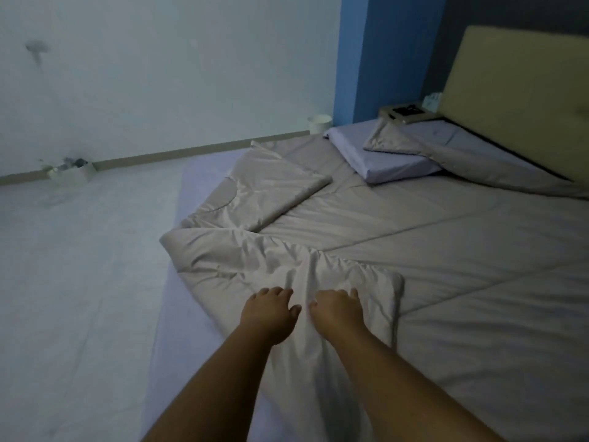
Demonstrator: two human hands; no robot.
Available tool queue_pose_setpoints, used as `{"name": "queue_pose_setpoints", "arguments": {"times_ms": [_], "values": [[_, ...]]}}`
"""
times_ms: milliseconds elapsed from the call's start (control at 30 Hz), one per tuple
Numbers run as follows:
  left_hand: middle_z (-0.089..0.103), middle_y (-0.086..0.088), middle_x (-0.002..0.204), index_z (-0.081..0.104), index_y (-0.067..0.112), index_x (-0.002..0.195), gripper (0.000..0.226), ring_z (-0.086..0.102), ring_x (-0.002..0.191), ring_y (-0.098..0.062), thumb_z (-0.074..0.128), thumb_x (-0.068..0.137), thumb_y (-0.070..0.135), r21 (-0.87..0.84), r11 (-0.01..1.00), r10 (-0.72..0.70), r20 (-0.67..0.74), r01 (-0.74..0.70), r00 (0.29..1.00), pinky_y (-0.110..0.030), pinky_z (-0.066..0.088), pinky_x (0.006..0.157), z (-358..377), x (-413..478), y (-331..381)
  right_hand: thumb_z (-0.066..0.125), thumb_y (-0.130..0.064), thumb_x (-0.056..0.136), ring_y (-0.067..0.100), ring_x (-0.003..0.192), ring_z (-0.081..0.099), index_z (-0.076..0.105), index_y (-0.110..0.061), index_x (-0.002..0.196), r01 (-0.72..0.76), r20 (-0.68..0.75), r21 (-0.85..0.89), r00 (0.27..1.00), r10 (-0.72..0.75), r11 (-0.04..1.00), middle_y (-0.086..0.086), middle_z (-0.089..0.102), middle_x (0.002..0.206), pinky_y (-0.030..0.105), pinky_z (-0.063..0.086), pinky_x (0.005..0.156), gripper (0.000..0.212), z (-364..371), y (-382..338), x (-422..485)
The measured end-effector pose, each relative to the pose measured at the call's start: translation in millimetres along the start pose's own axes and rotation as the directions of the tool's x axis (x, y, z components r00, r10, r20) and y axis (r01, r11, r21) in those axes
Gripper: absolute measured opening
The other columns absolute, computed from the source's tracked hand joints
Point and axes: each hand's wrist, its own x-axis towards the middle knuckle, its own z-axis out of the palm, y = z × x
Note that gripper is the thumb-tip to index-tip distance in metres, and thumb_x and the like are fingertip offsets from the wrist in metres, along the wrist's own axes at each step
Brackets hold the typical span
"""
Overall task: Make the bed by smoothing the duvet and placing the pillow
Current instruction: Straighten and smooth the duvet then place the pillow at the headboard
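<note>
The left hand [269, 315] and right hand [338, 312] press flat, fingers spread, holding nothing, on the bunched duvet [414, 237]. Pushing hard could make more wrinkles or bump the pillow [382, 157].

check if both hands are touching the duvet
Touching. The head view shows the left hand and right hand lying palm-down on a bunched fold of the duvet, with no gap visible under either.

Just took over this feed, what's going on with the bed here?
A person is making the bed. Both hands, left hand and right hand, rest on a bunched, folded-back part of the grey duvet at its near left edge. The pillow lies by the headboard, a duvet corner draped across it.
</note>
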Motion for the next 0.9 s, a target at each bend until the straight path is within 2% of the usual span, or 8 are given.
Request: {"name": "queue_pose_setpoints", "arguments": {"times_ms": [133, 267, 400, 533, 700, 900], "values": [[0.038, 0.000, 0.151, 0.032, 0.023, 0.145, 0.057, 0.033, 0.139, -0.021, 0.030, 0.096, 0.052, 0.063, 0.987, 0.141, 0.079, -0.146, 0.987, -0.039, 0.027, 0.115, 9, -16, -48, 0.025, -0.042, 0.100, 0.024, 0.120, 0.051, 0.058, -0.013, 0.120, -0.127, 0.015, 0.106, 0.992, 0.126, 0.986, 0.006, 0.061, 0.125, 0.045, 0.016, 0.115, 0.048, 33, -43, -31], [0.038, 0.000, 0.151, 0.032, 0.023, 0.145, 0.056, 0.032, 0.139, -0.020, 0.030, 0.096, 0.051, 0.100, 0.962, 0.241, 0.112, -0.252, 0.964, -0.038, 0.026, 0.116, 3, -16, -59, 0.027, -0.041, 0.099, 0.024, 0.117, 0.052, 0.058, -0.014, 0.119, -0.220, -0.014, 0.149, 0.974, 0.225, 0.964, 0.004, 0.062, 0.122, 0.046, 0.015, 0.115, 0.046, 41, -51, -49], [0.033, 0.001, 0.153, 0.029, 0.025, 0.146, 0.056, 0.027, 0.142, -0.019, 0.030, 0.097, 0.050, 0.120, 0.932, 0.330, 0.099, -0.341, 0.939, -0.038, 0.023, 0.118, -2, 3, -39, 0.027, -0.039, 0.099, 0.024, 0.116, 0.052, 0.060, -0.015, 0.116, -0.339, -0.078, 0.170, 0.931, 0.356, 0.925, 0.003, 0.063, 0.119, 0.046, 0.015, 0.115, 0.044, 34, -28, -32], [0.032, 0.002, 0.154, 0.028, 0.026, 0.147, 0.057, 0.025, 0.143, -0.020, 0.030, 0.096, 0.051, 0.128, 0.912, 0.379, 0.101, -0.390, 0.920, -0.038, 0.022, 0.118, 5, 33, -25, 0.026, -0.040, 0.099, 0.023, 0.116, 0.052, 0.059, -0.017, 0.116, -0.381, -0.120, 0.207, 0.904, 0.410, 0.901, 0.001, 0.063, 0.120, 0.045, 0.017, 0.114, 0.044, 32, -6, -2], [0.026, 0.003, 0.157, 0.022, 0.027, 0.148, 0.059, 0.018, 0.146, -0.021, 0.028, 0.096, 0.052, 0.138, 0.894, 0.414, 0.112, -0.427, 0.903, -0.040, 0.017, 0.120, 10, 89, -12, 0.028, -0.039, 0.098, 0.023, 0.124, 0.045, 0.056, -0.018, 0.121, -0.410, -0.156, 0.219, 0.881, 0.447, 0.885, 0.000, 0.059, 0.127, 0.046, 0.016, 0.115, 0.041, 38, 19, 33], [0.021, 0.002, 0.158, 0.018, 0.027, 0.150, 0.059, 0.015, 0.147, -0.022, 0.025, 0.097, 0.052, 0.131, 0.839, 0.522, 0.080, -0.528, 0.849, -0.039, 0.015, 0.120, 32, 178, 18, 0.025, -0.039, 0.097, 0.021, 0.137, 0.033, 0.048, -0.021, 0.132, -0.491, -0.261, 0.273, 0.790, 0.555, 0.827, -0.002, 0.048, 0.140, 0.045, 0.014, 0.117, 0.046, 50, 69, 91]]}}
